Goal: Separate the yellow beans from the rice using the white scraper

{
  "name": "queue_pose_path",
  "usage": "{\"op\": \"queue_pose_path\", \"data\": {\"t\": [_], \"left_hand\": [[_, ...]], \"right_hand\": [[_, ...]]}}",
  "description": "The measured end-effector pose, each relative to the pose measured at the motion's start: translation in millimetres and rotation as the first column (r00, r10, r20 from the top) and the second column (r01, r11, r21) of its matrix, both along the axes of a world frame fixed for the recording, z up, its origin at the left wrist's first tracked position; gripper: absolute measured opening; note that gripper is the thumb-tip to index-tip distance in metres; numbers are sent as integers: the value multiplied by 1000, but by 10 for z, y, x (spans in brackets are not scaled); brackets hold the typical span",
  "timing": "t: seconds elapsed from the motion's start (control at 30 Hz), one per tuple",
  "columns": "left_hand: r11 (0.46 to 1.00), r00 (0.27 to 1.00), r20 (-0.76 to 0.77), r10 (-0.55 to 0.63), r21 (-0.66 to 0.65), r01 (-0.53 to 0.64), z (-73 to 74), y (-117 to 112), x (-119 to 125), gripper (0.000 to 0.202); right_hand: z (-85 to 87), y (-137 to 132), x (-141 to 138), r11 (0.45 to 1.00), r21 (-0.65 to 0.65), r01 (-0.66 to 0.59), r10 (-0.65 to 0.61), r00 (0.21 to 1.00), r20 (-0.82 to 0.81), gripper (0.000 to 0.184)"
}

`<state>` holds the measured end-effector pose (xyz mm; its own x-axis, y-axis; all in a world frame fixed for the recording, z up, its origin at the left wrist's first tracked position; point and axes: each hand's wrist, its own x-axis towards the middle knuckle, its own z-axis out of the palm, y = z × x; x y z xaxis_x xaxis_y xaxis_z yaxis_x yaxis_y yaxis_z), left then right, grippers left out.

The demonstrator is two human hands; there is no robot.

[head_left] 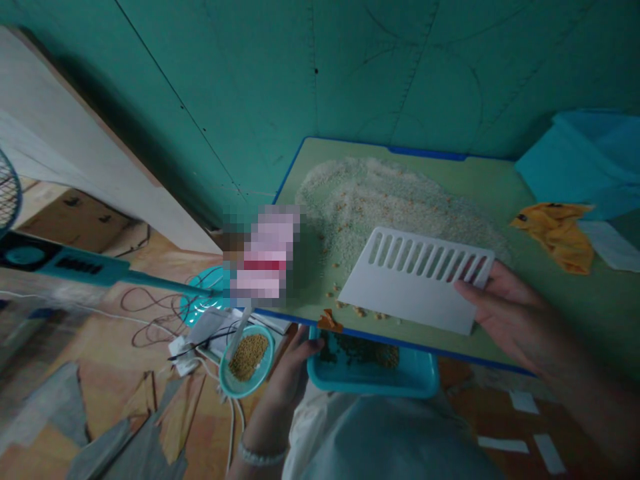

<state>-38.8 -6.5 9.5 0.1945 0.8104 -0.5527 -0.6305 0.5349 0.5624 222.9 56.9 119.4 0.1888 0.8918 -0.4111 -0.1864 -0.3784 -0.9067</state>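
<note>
Pale clothing (380,433) over the person's lap fills the bottom of the view. A beaded bracelet (257,455) circles the wrist beside it.

Above the bracelet, the left hand (295,365) reaches up and forward. It is closed on the left end of a teal tray (370,390), with the thumb hooked over the rim and the fingers underneath. The tray sits just below the near edge of a green board (550,293) and holds a dark layer of grains.

The right hand (515,320) comes in from the right with the wrist low. It pinches the right end of a white scraper (415,283), thumb on the top face and fingers behind. The scraper has one row of slots along its far edge. It slopes down to the left, and its lower edge rests on the board near a few loose orange-brown grains (360,311).

One broad heap of white rice (380,200), flecked with orange, spreads across the board behind the scraper.

There is one tray, one scraper and one small teal bowl (240,392), which holds brownish grains and stands left of the tray.

Two cloths lie to the right. An orange cloth (555,233) lies on the board and a blue cloth (590,160) lies beyond it.
</note>
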Motion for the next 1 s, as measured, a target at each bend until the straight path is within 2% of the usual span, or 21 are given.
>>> {"op": "queue_pose_path", "data": {"t": [0.17, 0.33, 0.5, 0.77, 1.0], "left_hand": [[1000, 1000, 1, 9, 0, -9, -12, 4, -11, 55], [1000, 1000, 6, 0, 19, 0, -12, 6, -20, 54], [999, 1000, 24, -8, 32, 7, -4, 2, -33, 53], [999, 1000, -5, 19, 32, -19, -44, 6, -24, 51], [1000, 1000, -27, 5, 21, -5, 3, 26, -15, 51]], "right_hand": [[28, -19, -48, 999, -33, -24, 24, 1000, -4, 49], [4, -18, -19, 1000, 18, -3, 3, 1000, -6, 47], [-56, -59, 7, 993, -16, -119, 118, 993, -16, 36], [-50, -128, -29, 995, -43, -95, 95, 995, 15, 41], [-33, -126, -32, 997, -62, -52, 53, 998, 13, 49]]}}
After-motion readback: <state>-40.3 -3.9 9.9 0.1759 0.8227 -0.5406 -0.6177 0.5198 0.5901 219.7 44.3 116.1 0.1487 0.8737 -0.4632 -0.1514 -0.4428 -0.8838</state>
